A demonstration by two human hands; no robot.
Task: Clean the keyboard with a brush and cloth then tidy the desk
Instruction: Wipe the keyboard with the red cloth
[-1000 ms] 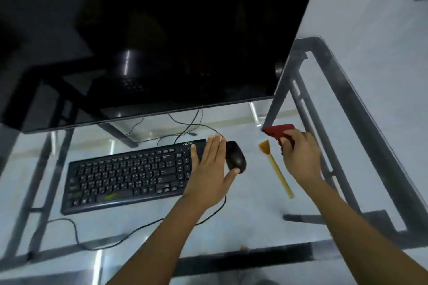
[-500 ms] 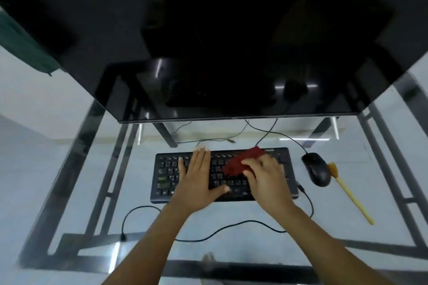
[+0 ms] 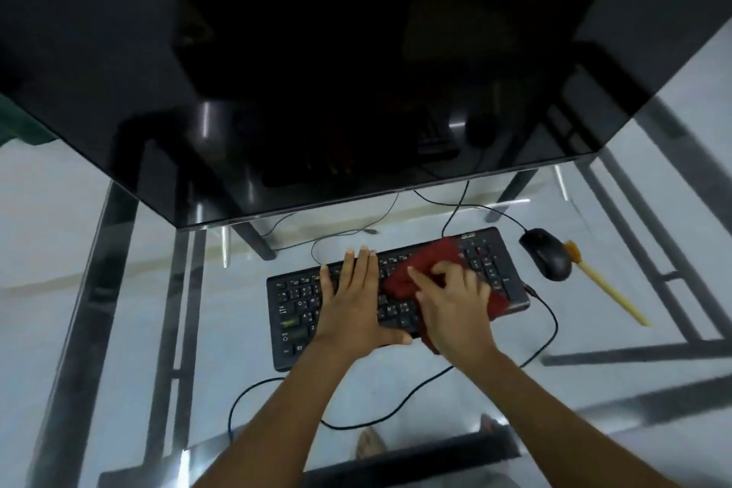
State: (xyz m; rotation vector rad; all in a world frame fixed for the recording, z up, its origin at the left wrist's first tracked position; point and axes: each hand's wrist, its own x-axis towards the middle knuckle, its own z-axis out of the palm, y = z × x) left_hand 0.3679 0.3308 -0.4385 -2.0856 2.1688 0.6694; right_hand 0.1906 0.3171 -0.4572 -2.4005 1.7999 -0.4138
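- Two hands work on the black keyboard [image 3: 301, 309], which lies a little askew on the glass worktop [image 3: 214, 329], at 6 o'clock from the big dark monitor [image 3: 317, 71].
- The left hand [image 3: 356, 305] lies flat on the middle-left keys. Its grip is open, with fingers straight and together, and it holds nothing. I judge that it only keeps the keyboard steady.
- The right hand [image 3: 455, 305] presses a red cloth [image 3: 431, 257] on the right half of the keys. Its grip is closed into the fabric, with the fingers bent and bunching it. The cloth spreads toward 11 o'clock from this hand.
- The brush [image 3: 606, 289] with the yellow handle lies free on the glass at 3 o'clock from the keyboard, its head just beside the black mouse [image 3: 546, 254].
- The step in hand seems to be the wiping with the cloth; the tidying is not yet begun.
- The next move, I think, calls for sliding the cloth along the key rows toward 9 o'clock. For this the left hand must give place, and the pressure must be light, so the keyboard does not slip on the smooth glass or pull its cable [image 3: 555, 325].
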